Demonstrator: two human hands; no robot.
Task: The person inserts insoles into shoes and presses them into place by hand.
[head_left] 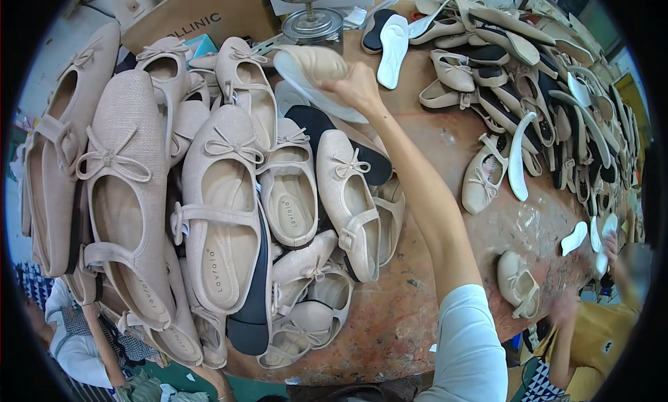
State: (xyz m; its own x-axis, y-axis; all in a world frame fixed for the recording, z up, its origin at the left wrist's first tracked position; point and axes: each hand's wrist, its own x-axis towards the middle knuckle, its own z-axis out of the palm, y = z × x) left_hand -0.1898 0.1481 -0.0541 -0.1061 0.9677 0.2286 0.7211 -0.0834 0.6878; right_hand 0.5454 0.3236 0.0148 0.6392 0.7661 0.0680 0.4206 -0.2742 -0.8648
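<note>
My right hand [356,89] reaches across the table to the far side, its fingers closed on a beige insole [311,61] with a white edge. The insole is held tilted above the table, beside the heaped shoes. White sheet-like pieces [344,111] show just under it; their exact kind I cannot make out. Left of my forearm is a big pile of beige strapped flat shoes with bows, among them a large front shoe [224,214] and a slimmer shoe [348,193] nearest my arm. My left hand is outside the picture.
More shoes and dark soles [532,103] are heaped at the right. White insoles [394,51] lie at the back, near a metal stand [313,26] and a cardboard box [198,16]. One shoe [518,285] lies front right. Co-workers sit at both sides, one in a yellow top [602,332].
</note>
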